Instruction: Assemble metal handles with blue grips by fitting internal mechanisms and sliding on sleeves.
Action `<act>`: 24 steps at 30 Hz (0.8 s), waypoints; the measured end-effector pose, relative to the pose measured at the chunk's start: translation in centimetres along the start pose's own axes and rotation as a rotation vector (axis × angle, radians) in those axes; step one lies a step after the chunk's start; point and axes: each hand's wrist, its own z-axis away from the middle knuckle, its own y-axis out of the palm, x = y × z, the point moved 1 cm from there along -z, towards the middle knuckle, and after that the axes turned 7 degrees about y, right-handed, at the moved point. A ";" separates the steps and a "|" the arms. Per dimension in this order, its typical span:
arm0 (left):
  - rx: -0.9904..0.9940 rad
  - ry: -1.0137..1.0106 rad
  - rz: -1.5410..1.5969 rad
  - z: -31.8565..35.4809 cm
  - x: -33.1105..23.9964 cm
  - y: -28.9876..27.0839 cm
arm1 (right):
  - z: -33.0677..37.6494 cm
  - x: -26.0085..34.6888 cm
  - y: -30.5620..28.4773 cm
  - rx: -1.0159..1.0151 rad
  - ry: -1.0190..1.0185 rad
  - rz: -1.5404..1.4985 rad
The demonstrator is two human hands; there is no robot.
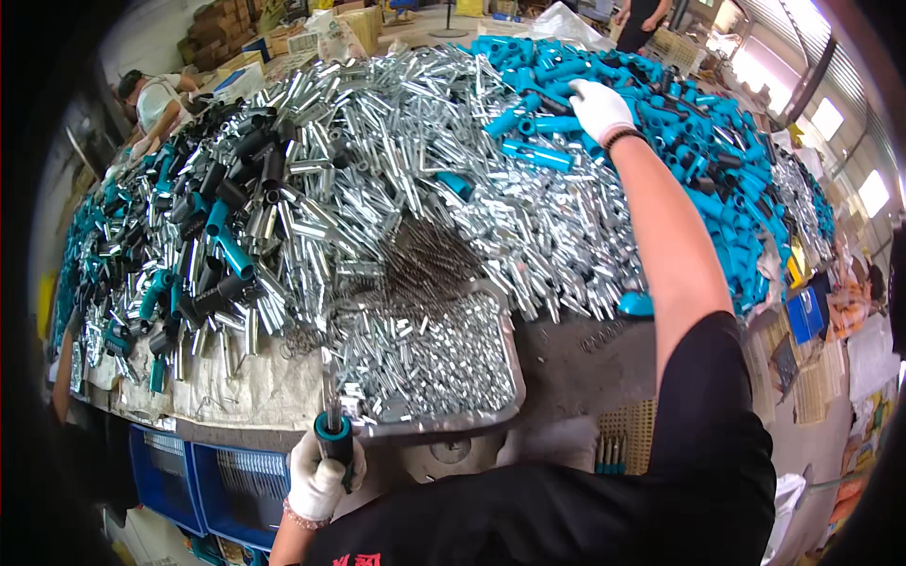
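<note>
My left hand (315, 479), in a white glove, is closed around a black and teal tool handle (333, 447) at the near edge of the table. A metal rod (333, 401) stands up from the handle's teal-ringed end. My right arm is stretched far forward. My right hand (602, 111), also gloved in white, is over the near left side of a heap of teal plastic handle sleeves (557, 124). Its fingers reach out over the sleeves, and nothing shows in its grasp. The palm side is hidden.
Shiny metal tubes (330, 179) heap across the table's middle. Nearer stands a tray (514, 377) of small metal pieces, with dark springs (429, 259) behind it. Black and teal sleeves lie left. Blue bins (193, 476) stand below the table edge. Another person (156, 104) is at the far left.
</note>
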 end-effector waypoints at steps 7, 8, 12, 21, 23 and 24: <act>-0.067 -0.021 -0.054 -0.2 -1.4 -1.7 | -4.6 5.8 5.7 0.177 0.109 0.278; -0.057 -0.023 -0.051 -0.1 -1.6 -1.8 | -4.3 5.8 5.2 0.162 0.158 0.253; 0.020 0.026 -0.065 0.8 -1.4 -2.4 | 1.1 6.8 -0.6 -0.171 0.226 -0.052; 0.152 0.294 -0.668 2.0 -0.9 -0.8 | 27.1 17.6 -18.8 0.995 0.003 -1.162; 0.162 0.341 -0.681 3.1 -0.6 -0.2 | 29.2 19.8 -19.9 1.041 -0.043 -1.103; 0.182 0.311 -0.698 4.0 -0.7 -0.2 | 30.0 20.7 -20.1 1.039 -0.051 -1.051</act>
